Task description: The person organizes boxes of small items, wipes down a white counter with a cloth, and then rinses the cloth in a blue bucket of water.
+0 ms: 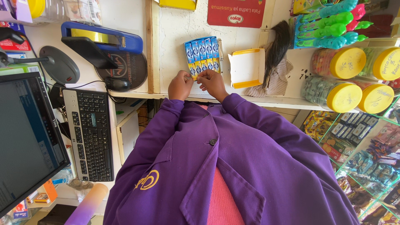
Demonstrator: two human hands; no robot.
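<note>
Left hand (pixel 180 85) and right hand (pixel 212 83) both pinch the near edge of a strip of blue-and-yellow foil sachets (pixel 202 56) lying on the white desk (pixel 175 37), beside an open yellow-rimmed white carton (pixel 246 67). Best handled with fingertips close together, strip kept flat.

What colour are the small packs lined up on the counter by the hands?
The packs are blue on the far half and yellow on the near half, seen in the head view, just beyond both hands.

A small shop: candy jars with yellow lids (pixel 345 62) at 3 o'clock, snack packets (pixel 354 137) under glass, computer screen (pixel 25 137) at 9.
</note>
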